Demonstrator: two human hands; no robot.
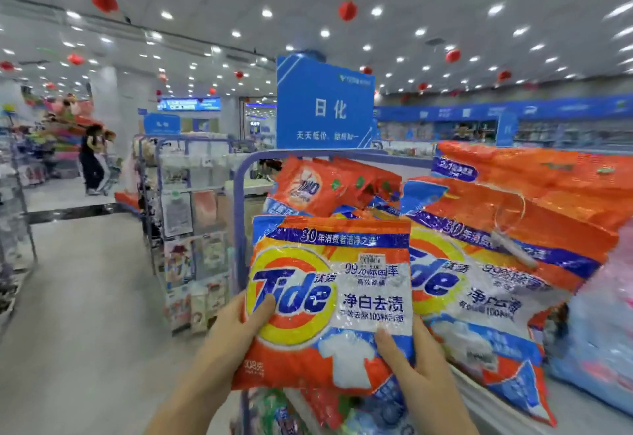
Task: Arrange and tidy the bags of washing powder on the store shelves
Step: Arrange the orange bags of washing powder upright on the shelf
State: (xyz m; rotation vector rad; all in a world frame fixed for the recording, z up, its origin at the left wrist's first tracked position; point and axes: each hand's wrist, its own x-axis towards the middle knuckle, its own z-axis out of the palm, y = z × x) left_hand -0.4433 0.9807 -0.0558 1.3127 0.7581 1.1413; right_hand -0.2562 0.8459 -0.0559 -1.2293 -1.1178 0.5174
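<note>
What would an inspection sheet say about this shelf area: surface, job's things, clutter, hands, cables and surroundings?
Surface: shelf with a rounded purple frame; its pale ledge runs under the bags at lower right.
Job's things: one Tide bag held upright in front of the shelf; a second Tide bag leans behind it; more orange bags piled above.
Clutter: pink and blue packs at the right edge, blurred.
Hands: left hand grips the held bag's left edge, thumb on its front; right hand grips its lower right part.
Cables: nothing seen.
Surroundings: blue sign above the shelf; person in the left aisle; red lanterns on the ceiling.
</note>
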